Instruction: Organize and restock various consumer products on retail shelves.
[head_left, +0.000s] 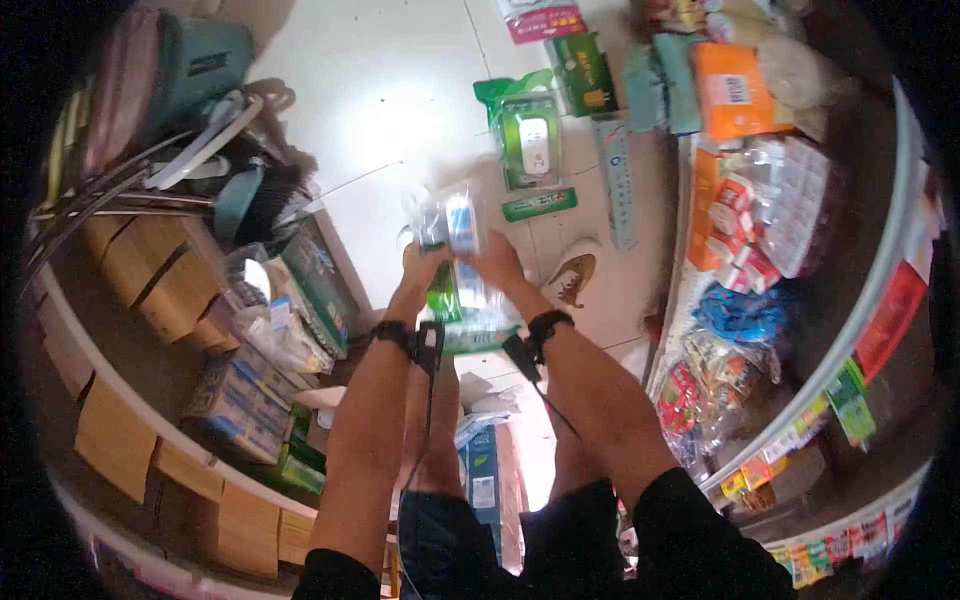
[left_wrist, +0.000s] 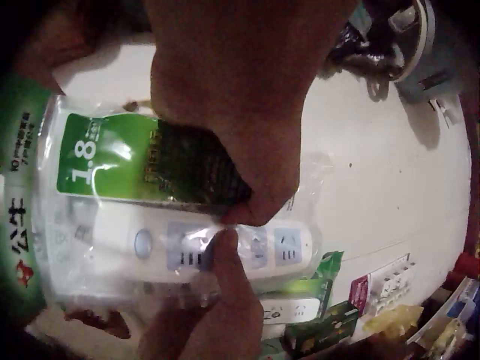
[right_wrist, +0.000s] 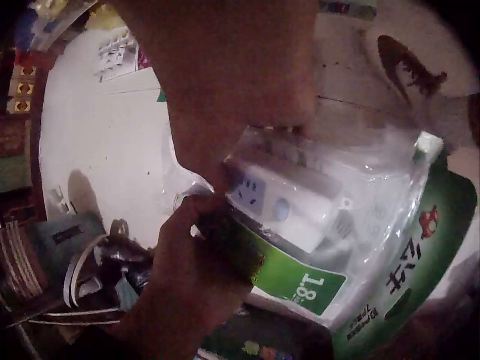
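A white power strip point(head_left: 462, 225) with blue-grey socket faces lies in a clear plastic package with a green label marked 1.8 point(left_wrist: 105, 157). The package has a green end strip point(right_wrist: 409, 262) with white lettering. My left hand point(head_left: 425, 272) grips the package at its left edge, beside the label. From the other side my right hand point(head_left: 497, 264) holds it, with the thumb pressed over the sockets in the left wrist view. Both thumbs come close together at the middle of the package. It is held above the pale tiled floor point(head_left: 370, 200), between the knees and the laid-out goods.
On the floor ahead lie another packaged power strip point(head_left: 528, 140), a dark green box point(head_left: 582, 75), a narrow green box point(head_left: 540, 204) and a long pale-teal box point(head_left: 617, 185). Loaded shelves curve along both sides, with cardboard boxes point(head_left: 150, 265) at left. A shoe point(head_left: 575, 272) stands near the right hand.
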